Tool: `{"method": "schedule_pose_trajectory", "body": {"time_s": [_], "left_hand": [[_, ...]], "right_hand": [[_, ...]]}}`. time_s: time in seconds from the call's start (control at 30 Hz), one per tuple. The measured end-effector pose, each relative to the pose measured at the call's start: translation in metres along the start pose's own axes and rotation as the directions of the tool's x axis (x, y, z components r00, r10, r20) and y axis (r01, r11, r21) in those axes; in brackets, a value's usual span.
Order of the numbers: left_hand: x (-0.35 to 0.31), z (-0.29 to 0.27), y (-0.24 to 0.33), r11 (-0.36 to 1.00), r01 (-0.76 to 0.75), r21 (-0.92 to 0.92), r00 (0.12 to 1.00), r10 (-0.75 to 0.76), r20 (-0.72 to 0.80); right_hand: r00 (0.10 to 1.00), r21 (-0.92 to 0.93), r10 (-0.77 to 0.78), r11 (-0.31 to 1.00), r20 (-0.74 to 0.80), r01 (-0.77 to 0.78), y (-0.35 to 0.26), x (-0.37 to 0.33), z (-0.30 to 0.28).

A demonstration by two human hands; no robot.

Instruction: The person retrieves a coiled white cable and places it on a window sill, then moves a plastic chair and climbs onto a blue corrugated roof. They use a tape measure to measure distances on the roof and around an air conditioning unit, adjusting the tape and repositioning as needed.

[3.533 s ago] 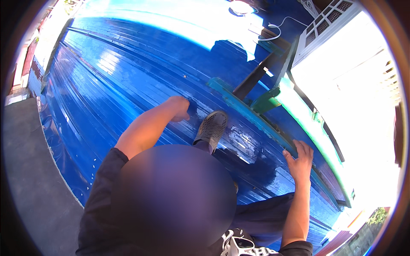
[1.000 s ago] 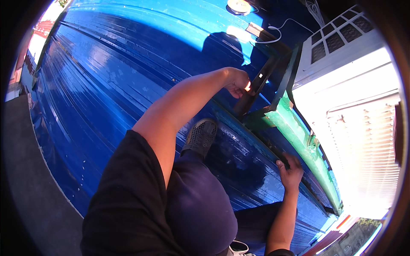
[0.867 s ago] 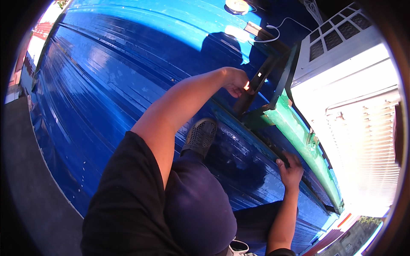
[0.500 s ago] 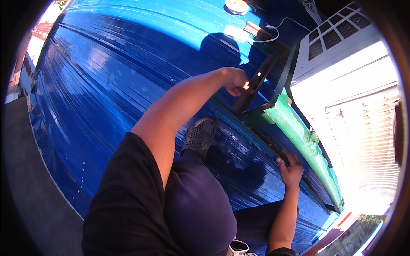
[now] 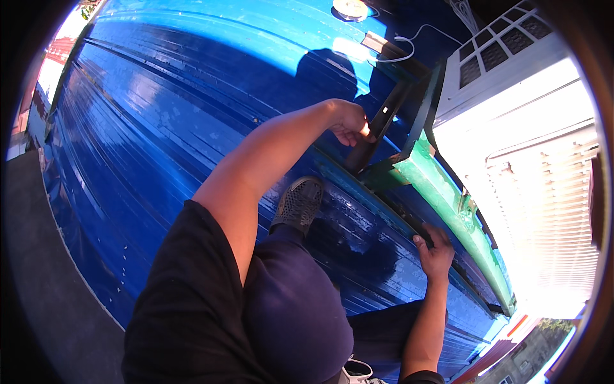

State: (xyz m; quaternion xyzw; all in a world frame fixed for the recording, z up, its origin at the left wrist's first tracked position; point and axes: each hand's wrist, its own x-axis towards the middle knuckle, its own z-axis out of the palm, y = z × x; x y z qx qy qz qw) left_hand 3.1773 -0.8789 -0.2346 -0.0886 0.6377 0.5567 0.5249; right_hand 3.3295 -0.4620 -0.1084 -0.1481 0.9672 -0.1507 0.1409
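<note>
My left hand (image 5: 350,123) is at the near side of a dark metal crossbar (image 5: 386,118) with a small hole in it. Its fingers are curled together, with the fingertips against the bar's edge; whatever is pinched there is hidden. Lower right, my right hand (image 5: 436,253) grips the long dark rail (image 5: 409,221) of the same frame, thumb on the near side and fingers over the top. Beyond the rail runs a green-painted metal beam (image 5: 441,185), joined to the crossbar end. The frame rests on blue corrugated roofing (image 5: 160,121).
A white air-conditioner unit (image 5: 511,121) with a grille stands beyond the green beam. A white cable (image 5: 406,48) and a round reel (image 5: 350,9) lie at the far side. My shoe (image 5: 300,201) is planted near the rail. A grey surface (image 5: 51,256) borders the roofing's left edge.
The view has shifted very slightly. My left hand has slipped a touch down along the crossbar; my right hand stays on the rail.
</note>
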Motion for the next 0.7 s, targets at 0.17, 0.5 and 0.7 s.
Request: {"method": "schedule_pose_trajectory", "body": {"time_s": [0.17, 0.5, 0.7], "left_hand": [[-0.003, -0.0004, 0.0026, 1.0, -0.002, 0.024, 0.999, 0.001, 0.035], [-0.0085, 0.0004, 0.003, 0.997, 0.046, 0.063, 0.995, -0.052, 0.088], [-0.002, -0.0014, -0.0035, 0.998, 0.048, 0.029, 0.992, -0.051, 0.114]], "right_hand": [[1.0, 0.021, -0.005, 1.0, -0.004, 0.005, -0.0002, -0.0001, -0.0003], [1.0, -0.012, -0.008, 1.0, -0.005, 0.008, -0.0016, 0.0004, -0.0007], [1.0, -0.006, -0.008, 1.0, 0.001, 0.008, -0.0043, 0.0007, -0.0018]]}}
